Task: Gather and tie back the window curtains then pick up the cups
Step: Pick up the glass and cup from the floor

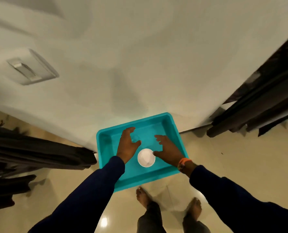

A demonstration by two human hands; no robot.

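Note:
A turquoise plastic tray [171, 126] lies on the floor against a pale wall. In it stands a white cup [146, 157], seen from above. A clear glass [135, 137] seems to stand just beyond it, faint and partly hidden by my left hand [127, 144]. That hand hovers over the tray with fingers spread, close to the glass; I cannot tell if it touches it. My right hand [167, 151] is open too, its thumb right at the white cup's rim. Dark curtains hang gathered at the left [38, 153] and at the right [261, 105].
Glossy beige floor tiles [232, 158] lie around the tray. My bare feet [144, 196] stand just behind its near edge. A switch plate [33, 67] sits on the wall at the upper left.

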